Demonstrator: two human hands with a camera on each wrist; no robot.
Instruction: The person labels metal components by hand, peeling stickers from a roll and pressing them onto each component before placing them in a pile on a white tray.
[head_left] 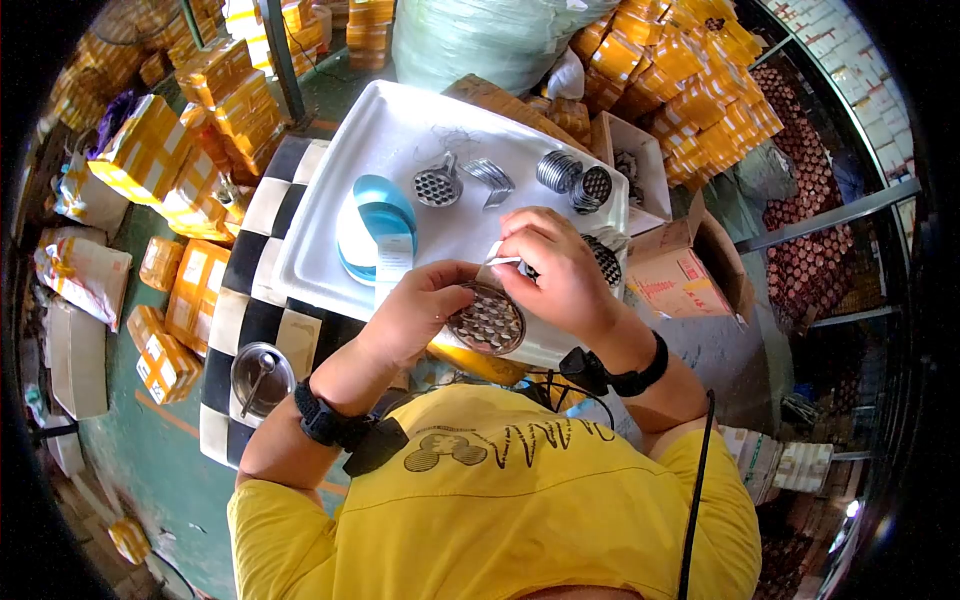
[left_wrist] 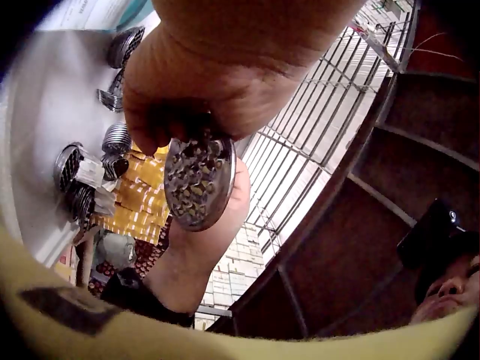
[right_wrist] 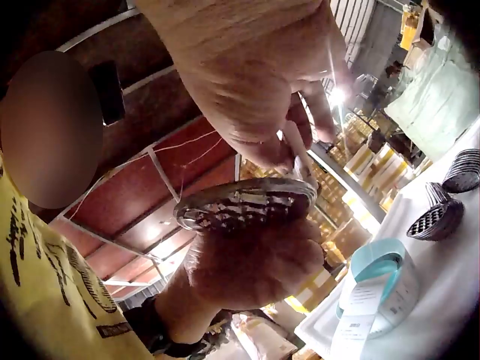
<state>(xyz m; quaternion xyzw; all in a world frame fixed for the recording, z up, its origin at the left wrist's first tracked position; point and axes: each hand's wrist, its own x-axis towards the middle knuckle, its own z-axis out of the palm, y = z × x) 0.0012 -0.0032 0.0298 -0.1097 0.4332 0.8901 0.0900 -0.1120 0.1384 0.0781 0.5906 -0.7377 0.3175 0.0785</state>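
My left hand (head_left: 412, 312) grips a round, dark metal disc (head_left: 487, 325) by its edge, thumb on its face; the disc is covered in small raised holes. At the disc's far rim, my right hand (head_left: 560, 268) pinches a small white label (right_wrist: 295, 148) between thumb and fingers. The right wrist view shows the label reaching down to the rim of the disc (right_wrist: 247, 204). Left of both hands, a teal-cored label roll (head_left: 385, 212) sits on the white tray (head_left: 302, 245), its printed strip (head_left: 393, 262) trailing towards the left hand.
Similar perforated discs stand in stacks on the tray: one stack (head_left: 437, 186) near the middle, another (head_left: 590, 190) at the right. A metal bowl (head_left: 262, 380) with a spoon sits on the checkered cloth. An open carton (head_left: 685, 280) stands right; taped boxes (head_left: 690, 90) are piled behind.
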